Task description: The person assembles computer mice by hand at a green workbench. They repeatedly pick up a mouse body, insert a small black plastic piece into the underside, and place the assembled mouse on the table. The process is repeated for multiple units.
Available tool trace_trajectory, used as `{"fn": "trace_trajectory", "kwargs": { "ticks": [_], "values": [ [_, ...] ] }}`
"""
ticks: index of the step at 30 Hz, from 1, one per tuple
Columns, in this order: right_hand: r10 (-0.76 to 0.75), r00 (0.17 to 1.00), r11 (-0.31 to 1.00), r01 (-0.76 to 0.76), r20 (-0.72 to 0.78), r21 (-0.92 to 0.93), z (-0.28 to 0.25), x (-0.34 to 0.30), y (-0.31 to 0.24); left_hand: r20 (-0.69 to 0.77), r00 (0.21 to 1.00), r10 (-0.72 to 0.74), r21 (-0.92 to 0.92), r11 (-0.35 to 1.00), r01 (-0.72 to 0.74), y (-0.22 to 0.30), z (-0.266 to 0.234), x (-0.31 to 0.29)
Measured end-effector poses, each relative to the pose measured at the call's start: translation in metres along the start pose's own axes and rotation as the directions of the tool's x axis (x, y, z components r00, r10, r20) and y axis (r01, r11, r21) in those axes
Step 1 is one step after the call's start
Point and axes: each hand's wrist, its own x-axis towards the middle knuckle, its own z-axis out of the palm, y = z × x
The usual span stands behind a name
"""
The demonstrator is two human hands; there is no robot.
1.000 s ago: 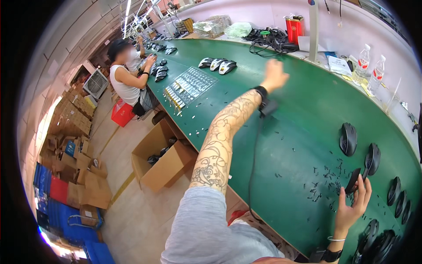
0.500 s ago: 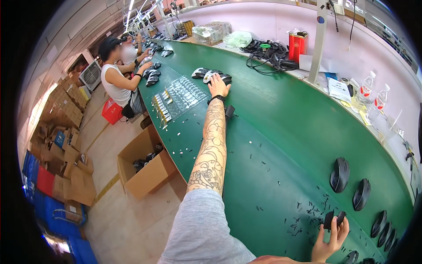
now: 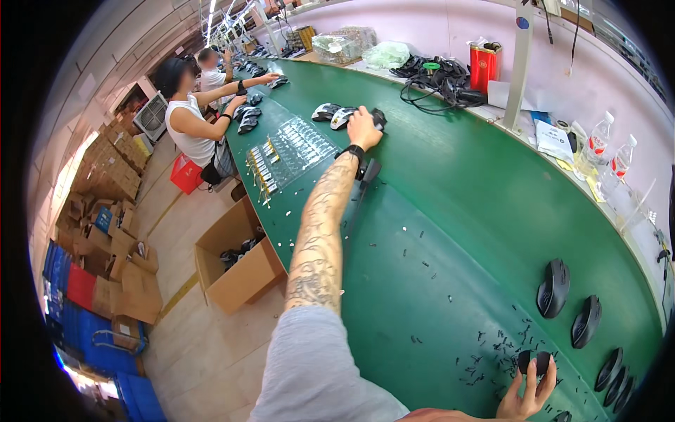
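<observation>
My left arm stretches far across the green bench. At its end my left hand [image 3: 364, 131] is closed around a dark computer mouse [image 3: 380, 119], mostly hidden behind the fingers. Just left of it sit a grey-and-black mouse [image 3: 325, 112] and a white-and-black mouse [image 3: 342, 118]. Low at the right, my right hand [image 3: 529, 394] pinches a black plastic part [image 3: 534, 362] that shows two rounded dark lobes; its exact kind is not clear. Small black bits [image 3: 500, 355] lie scattered on the bench beside that hand. Several black mice [image 3: 554, 288] stand along the right side.
A clear plastic tray [image 3: 304, 144] with rows of small parts lies left of my left arm. Beyond it, co-workers [image 3: 188, 116] handle mice. Cables [image 3: 439, 81], a red can [image 3: 484, 68] and bottles [image 3: 598, 141] line the back ledge. An open carton [image 3: 242, 281] stands below the bench edge.
My left hand has moved slightly right from the group of mice, taking the dark mouse with it. My right hand keeps its hold, the black part turned slightly. A co-worker's arm now reaches forward.
</observation>
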Motion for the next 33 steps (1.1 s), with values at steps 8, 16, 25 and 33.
{"fn": "trace_trajectory", "kwargs": {
  "ticks": [8, 16, 25, 33],
  "values": [
    [0.134, 0.989, 0.991, -0.135, 0.066, 0.019, -0.002, -0.015, 0.0, 0.536, 0.84, 0.081, -0.804, 0.353, 0.479, 0.108, -0.091, -0.147],
    [0.261, 0.965, 0.963, -0.263, 0.031, 0.052, -0.009, -0.017, -0.014, 0.735, 0.28, 0.618, -0.26, -0.125, 0.958, 0.175, -0.174, -0.283],
    [0.274, 0.958, 0.96, -0.266, -0.089, 0.089, -0.013, -0.003, -0.014, 0.637, 0.374, 0.674, -0.29, -0.24, 0.927, 0.245, -0.196, -0.347],
    [0.413, 0.906, 0.877, -0.366, -0.097, 0.311, -0.017, -0.007, -0.015, 0.695, 0.329, 0.64, -0.334, -0.118, 0.935, 0.247, -0.202, -0.369]
  ]
}}
